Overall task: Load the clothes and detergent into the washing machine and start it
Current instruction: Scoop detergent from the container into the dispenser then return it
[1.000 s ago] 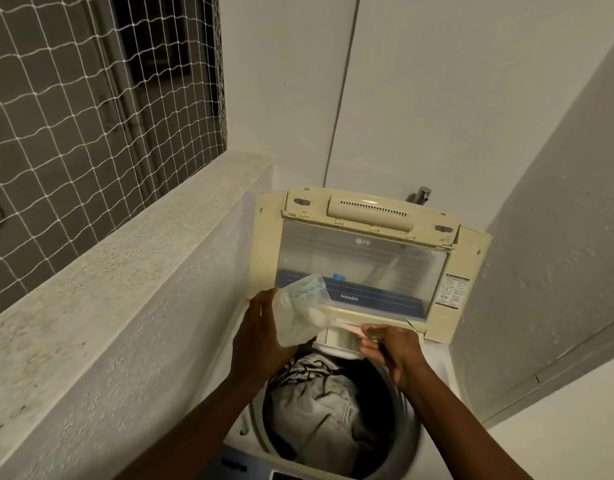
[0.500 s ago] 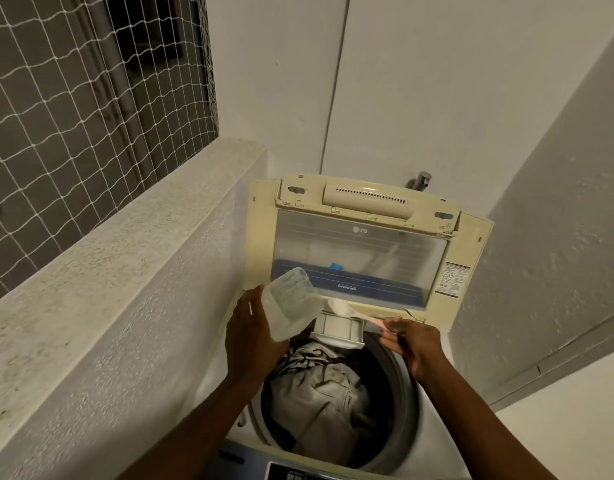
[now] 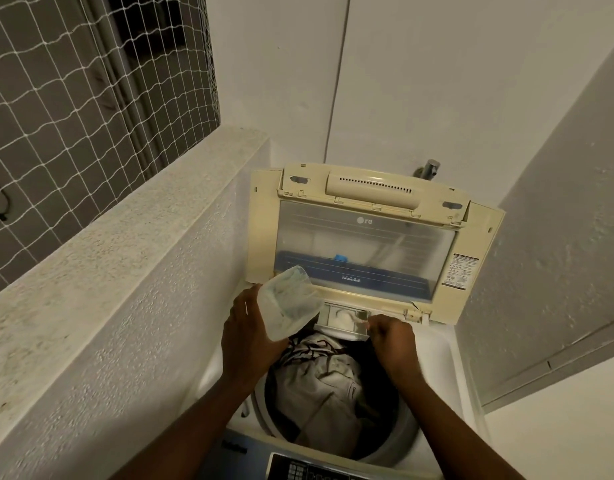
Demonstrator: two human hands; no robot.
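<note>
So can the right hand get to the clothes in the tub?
Probably yes. The right hand is at the detergent drawer, just above the open tub, pinching a small scoop. The lid is up and nothing covers the clothes, though it would need to drop the scoop first.

Drum (image 3: 395, 427) mouth open; lid (image 3: 364, 244) upright behind.
</note>
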